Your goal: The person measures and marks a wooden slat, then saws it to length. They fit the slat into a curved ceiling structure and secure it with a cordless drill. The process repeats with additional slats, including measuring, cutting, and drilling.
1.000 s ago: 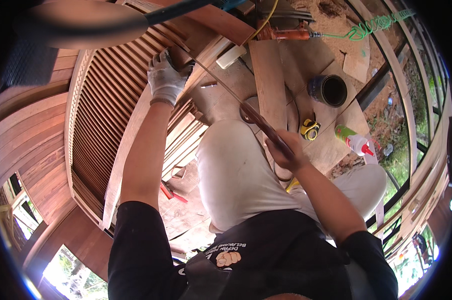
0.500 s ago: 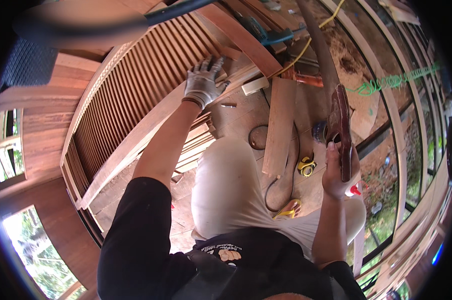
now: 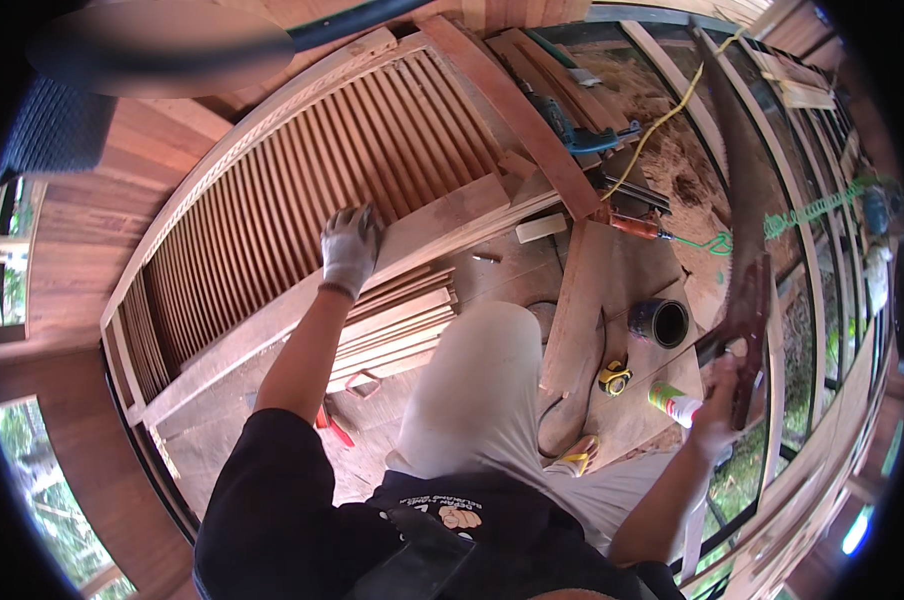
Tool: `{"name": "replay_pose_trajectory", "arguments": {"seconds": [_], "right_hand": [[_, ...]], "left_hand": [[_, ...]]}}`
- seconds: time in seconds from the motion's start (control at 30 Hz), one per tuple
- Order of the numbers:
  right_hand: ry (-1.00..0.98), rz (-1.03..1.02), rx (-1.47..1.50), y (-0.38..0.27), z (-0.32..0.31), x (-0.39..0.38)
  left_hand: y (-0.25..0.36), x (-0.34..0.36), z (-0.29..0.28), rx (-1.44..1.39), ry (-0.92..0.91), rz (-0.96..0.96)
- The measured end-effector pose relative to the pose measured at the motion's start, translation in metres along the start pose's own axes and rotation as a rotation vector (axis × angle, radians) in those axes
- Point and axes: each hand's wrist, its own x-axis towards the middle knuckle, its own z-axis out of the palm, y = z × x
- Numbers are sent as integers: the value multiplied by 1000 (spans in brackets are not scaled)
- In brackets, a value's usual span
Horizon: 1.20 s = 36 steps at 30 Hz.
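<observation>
A slatted wooden panel [image 3: 302, 165] lies at the left, with long parallel slats in a frame. My left hand [image 3: 352, 248], in a grey-white glove, is curled over the panel's near rail [image 3: 442, 222], fingertips toward the slats. At the right my right hand [image 3: 714, 412], bare, is closed round the dark handle of a handsaw [image 3: 745, 190]. The saw's long blade points up and away, clear of the panel. Part of the handle is hidden by my fingers.
Thin wood strips [image 3: 397, 325] lie beside my knee. A plank [image 3: 578, 300], a tape measure [image 3: 615, 378], a dark can [image 3: 662, 322] and a white-green bottle [image 3: 675, 403] are on the floor. A blue power tool [image 3: 582, 135] and an orange-handled tool [image 3: 636, 227] lie farther off.
My left hand has slid left and nearer along the rail, its fingers going from spread to curled. My right hand has moved right and lower with the handsaw. The view has shifted.
</observation>
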Motion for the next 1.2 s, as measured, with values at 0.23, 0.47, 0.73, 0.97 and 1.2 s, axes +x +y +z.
{"name": "replay_pose_trajectory", "arguments": {"seconds": [0.23,0.47,0.73,0.97,1.2], "right_hand": [[-8,-304,-629,-58,-69,23],[-506,-819,-957,-115,-46,90],[-590,-1032,-481,-84,50,93],[-814,-1256,35,-81,318,67],[-898,-1528,355,-82,490,-14]], "left_hand": [[3,-11,-13,-165,-113,-2],[-2,-5,-6,-196,-68,85],[-4,-4,-9,-344,3,-5],[-37,-5,14,-1235,-8,-354],[-48,8,-29,-1611,68,-456]]}}
